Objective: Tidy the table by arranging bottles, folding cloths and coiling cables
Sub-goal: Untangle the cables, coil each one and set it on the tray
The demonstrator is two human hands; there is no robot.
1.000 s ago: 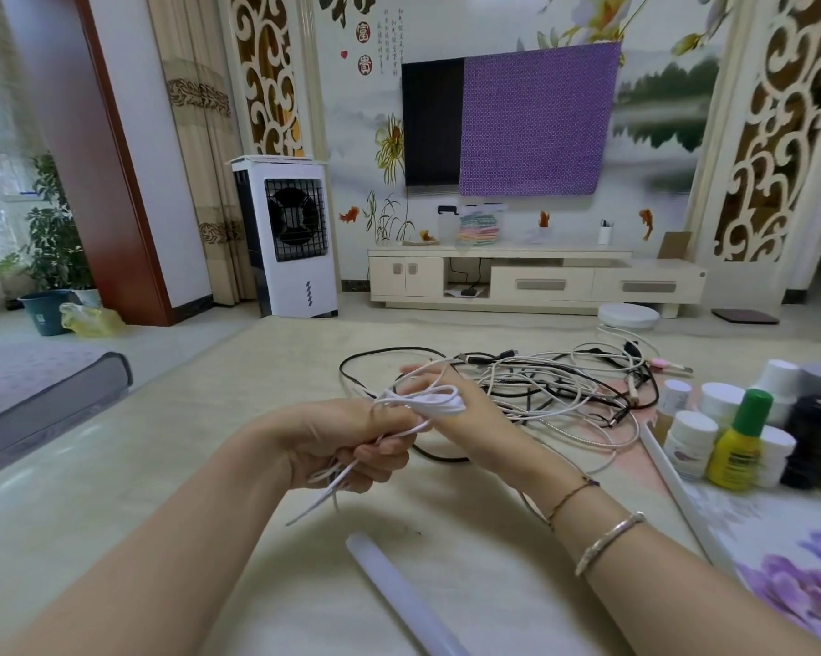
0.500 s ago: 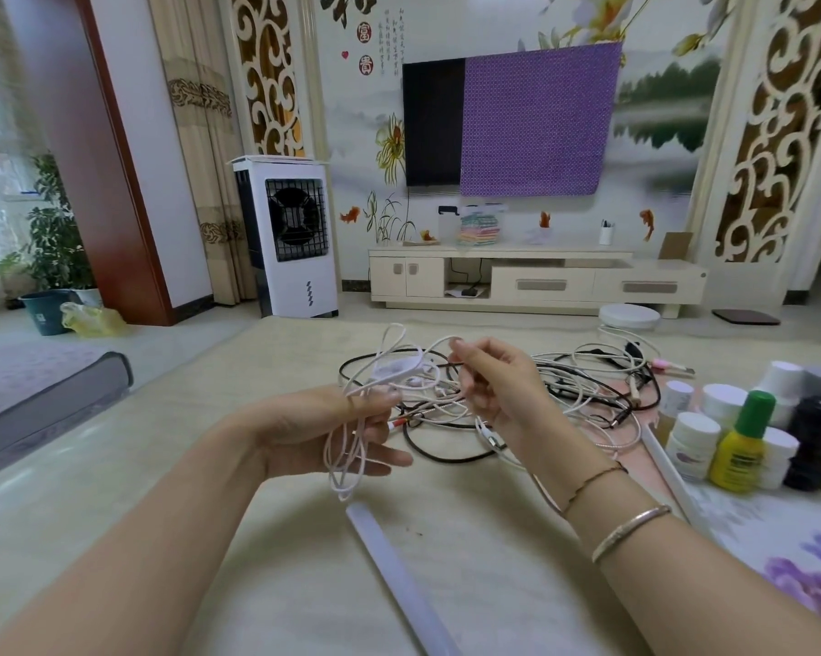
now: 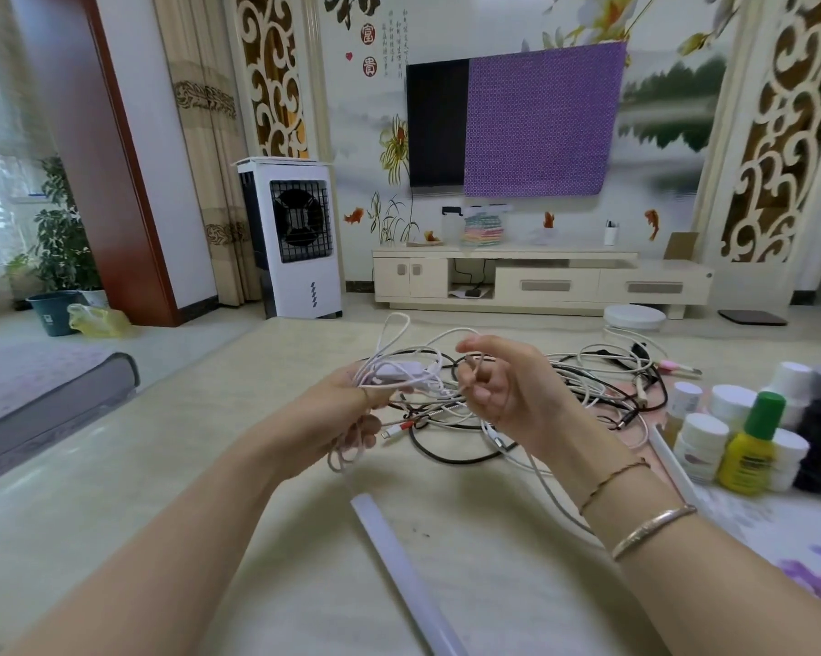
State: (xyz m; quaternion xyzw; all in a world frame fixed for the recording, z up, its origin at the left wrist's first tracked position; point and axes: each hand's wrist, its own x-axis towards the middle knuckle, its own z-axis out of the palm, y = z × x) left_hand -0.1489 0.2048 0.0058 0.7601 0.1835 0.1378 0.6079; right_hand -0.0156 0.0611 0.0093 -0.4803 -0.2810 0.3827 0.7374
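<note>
Tabletop (image 3: 209,466): beige, bore tangled cables (image 3: 564,385) and bottles (image 3: 749,447) at right.
Left hand (image 3: 337,414): gripped a coiled white cable (image 3: 389,371).
Right hand (image 3: 503,385): fingers curled, pinching its strand.

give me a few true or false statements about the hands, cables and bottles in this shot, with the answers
1. The left hand grips loops of white cable. True.
2. The yellow bottle has a red cap. False: its cap is green.
3. The cable pile lies on the table beyond the hands. True.
4. The right hand holds a bottle. False: its fingers are curled at a cable strand, no bottle.
5. The bottles stand at the left of the table. False: they are grouped at its right.
</note>
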